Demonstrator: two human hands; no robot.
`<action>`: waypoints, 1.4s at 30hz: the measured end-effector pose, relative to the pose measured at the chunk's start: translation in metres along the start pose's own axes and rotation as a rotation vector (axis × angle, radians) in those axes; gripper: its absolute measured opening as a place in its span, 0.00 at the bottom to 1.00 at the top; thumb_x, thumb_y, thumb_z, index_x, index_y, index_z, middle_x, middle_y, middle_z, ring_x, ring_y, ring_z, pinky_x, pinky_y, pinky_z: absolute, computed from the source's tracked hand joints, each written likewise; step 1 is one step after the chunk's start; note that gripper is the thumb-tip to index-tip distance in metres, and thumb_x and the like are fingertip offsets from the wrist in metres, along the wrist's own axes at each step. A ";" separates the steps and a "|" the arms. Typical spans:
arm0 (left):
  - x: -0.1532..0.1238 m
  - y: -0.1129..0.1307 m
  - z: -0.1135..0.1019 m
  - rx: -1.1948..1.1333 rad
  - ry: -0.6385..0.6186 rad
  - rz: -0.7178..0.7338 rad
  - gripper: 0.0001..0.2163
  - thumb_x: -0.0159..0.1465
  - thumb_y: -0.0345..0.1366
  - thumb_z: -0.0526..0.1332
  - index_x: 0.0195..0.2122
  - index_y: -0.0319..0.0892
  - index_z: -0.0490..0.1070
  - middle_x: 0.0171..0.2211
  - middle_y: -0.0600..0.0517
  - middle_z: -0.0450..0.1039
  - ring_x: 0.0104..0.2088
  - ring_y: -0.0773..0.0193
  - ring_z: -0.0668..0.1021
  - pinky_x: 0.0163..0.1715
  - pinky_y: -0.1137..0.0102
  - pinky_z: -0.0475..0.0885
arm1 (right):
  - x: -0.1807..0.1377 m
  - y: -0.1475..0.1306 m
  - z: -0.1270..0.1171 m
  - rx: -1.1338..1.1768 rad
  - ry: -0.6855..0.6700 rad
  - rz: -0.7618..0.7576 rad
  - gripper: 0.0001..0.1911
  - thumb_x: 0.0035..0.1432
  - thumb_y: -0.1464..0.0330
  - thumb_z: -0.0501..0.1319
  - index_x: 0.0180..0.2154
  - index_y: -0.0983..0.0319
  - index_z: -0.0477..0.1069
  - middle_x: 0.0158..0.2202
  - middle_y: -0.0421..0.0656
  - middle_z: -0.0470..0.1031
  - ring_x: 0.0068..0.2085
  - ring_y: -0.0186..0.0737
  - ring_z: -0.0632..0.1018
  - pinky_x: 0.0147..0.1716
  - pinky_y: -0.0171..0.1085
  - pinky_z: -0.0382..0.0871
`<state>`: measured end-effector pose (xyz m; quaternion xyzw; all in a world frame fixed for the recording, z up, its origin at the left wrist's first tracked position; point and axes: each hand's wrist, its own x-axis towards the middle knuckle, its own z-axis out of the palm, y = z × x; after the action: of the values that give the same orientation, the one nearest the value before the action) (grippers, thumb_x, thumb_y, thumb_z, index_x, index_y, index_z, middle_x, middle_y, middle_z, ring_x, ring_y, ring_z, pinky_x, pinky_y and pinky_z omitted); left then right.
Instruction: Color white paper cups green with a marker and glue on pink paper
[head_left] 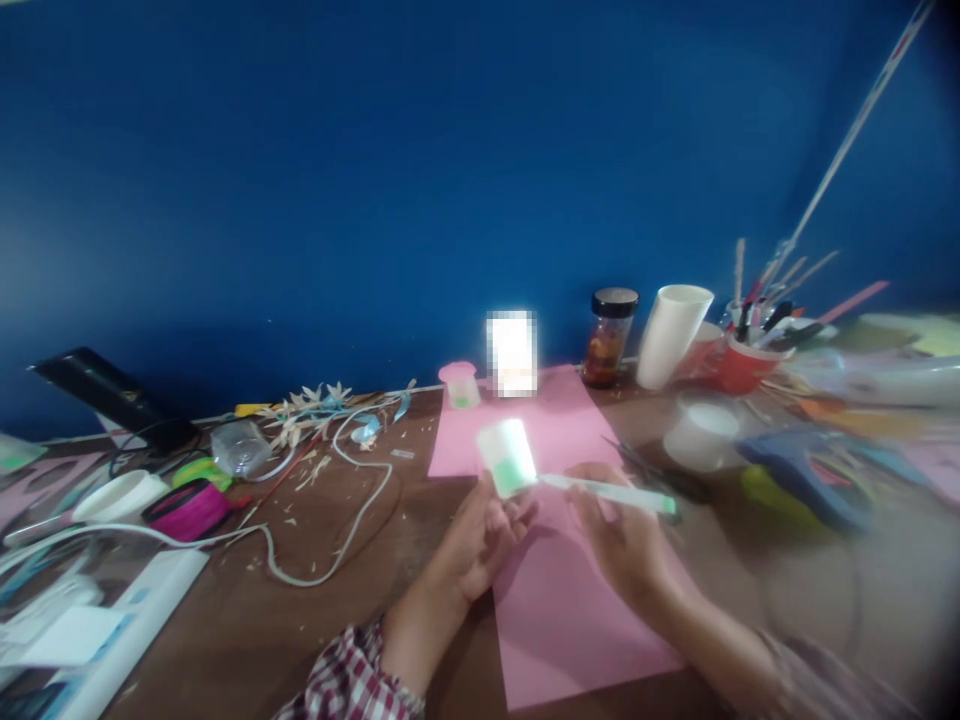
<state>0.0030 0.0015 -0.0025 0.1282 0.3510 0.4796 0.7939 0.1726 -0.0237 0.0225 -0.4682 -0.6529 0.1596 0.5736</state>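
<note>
My left hand (480, 545) is closed around the lower part of a small white cup (506, 450), tilted above the table. A green patch shows on the cup's side. My right hand (619, 545) grips a white marker (611, 490) with a green end. Its tip points left and lies at the cup's lower right edge; blur hides whether they touch. Under both hands is pink paper (570, 640). A similar small cup (463, 392) with a pink scalloped top and a green patch stands farther back.
Behind are a bright pixelated rectangle (512, 352), a dark-lidded jar (609, 345), a tall white cup (671, 340) and a red cup (750, 365) of tools. Scissors (667, 475) and a blurred blue tool (806, 480) lie right. A white cable (371, 500) and pink tape roll (191, 512) are left.
</note>
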 end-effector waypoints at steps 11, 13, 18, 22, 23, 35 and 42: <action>-0.003 -0.002 0.004 0.035 -0.210 0.105 0.13 0.64 0.38 0.62 0.46 0.36 0.75 0.46 0.44 0.75 0.44 0.62 0.77 0.54 0.66 0.67 | 0.000 0.007 0.007 0.246 0.065 0.055 0.09 0.68 0.64 0.51 0.40 0.58 0.68 0.29 0.42 0.76 0.29 0.40 0.77 0.29 0.38 0.74; -0.004 -0.002 0.005 0.037 -0.229 0.110 0.14 0.64 0.38 0.62 0.48 0.36 0.74 0.47 0.43 0.75 0.45 0.61 0.76 0.54 0.66 0.67 | 0.001 0.006 0.007 0.223 0.058 0.030 0.09 0.68 0.64 0.51 0.40 0.59 0.69 0.31 0.42 0.77 0.31 0.40 0.78 0.31 0.38 0.75; 0.000 -0.003 0.007 0.047 -0.217 0.102 0.13 0.64 0.39 0.62 0.45 0.35 0.76 0.42 0.45 0.76 0.41 0.63 0.76 0.51 0.69 0.68 | -0.001 0.004 0.004 0.110 -0.015 -0.067 0.12 0.68 0.66 0.51 0.38 0.60 0.72 0.35 0.47 0.77 0.40 0.44 0.78 0.38 0.41 0.76; 0.002 -0.004 0.004 0.025 -0.149 0.055 0.15 0.63 0.42 0.62 0.42 0.33 0.76 0.41 0.43 0.77 0.40 0.62 0.77 0.52 0.67 0.67 | -0.005 0.009 0.004 0.116 -0.072 -0.050 0.11 0.68 0.68 0.51 0.42 0.60 0.72 0.37 0.47 0.76 0.41 0.44 0.77 0.39 0.43 0.77; 0.002 -0.005 0.003 0.024 -0.159 0.059 0.15 0.62 0.42 0.63 0.42 0.34 0.76 0.41 0.44 0.77 0.40 0.62 0.77 0.52 0.67 0.67 | -0.006 0.010 0.005 0.112 -0.078 -0.048 0.12 0.68 0.67 0.51 0.41 0.60 0.72 0.37 0.47 0.77 0.40 0.45 0.77 0.38 0.44 0.77; 0.000 -0.010 0.000 0.190 -0.219 0.147 0.13 0.56 0.31 0.69 0.43 0.37 0.76 0.43 0.45 0.78 0.44 0.63 0.77 0.52 0.69 0.66 | -0.002 0.005 0.005 0.121 -0.085 -0.036 0.11 0.67 0.66 0.51 0.38 0.59 0.71 0.34 0.46 0.77 0.37 0.44 0.78 0.36 0.41 0.77; -0.004 -0.007 0.008 0.181 -0.203 0.160 0.13 0.55 0.33 0.70 0.42 0.36 0.77 0.39 0.47 0.79 0.41 0.66 0.78 0.49 0.72 0.67 | -0.004 0.006 0.007 0.138 -0.113 0.013 0.11 0.67 0.64 0.51 0.38 0.60 0.70 0.33 0.45 0.77 0.35 0.41 0.78 0.34 0.38 0.76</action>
<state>0.0116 -0.0043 0.0009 0.2745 0.2995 0.4923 0.7698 0.1688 -0.0218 0.0139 -0.4220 -0.6685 0.2342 0.5658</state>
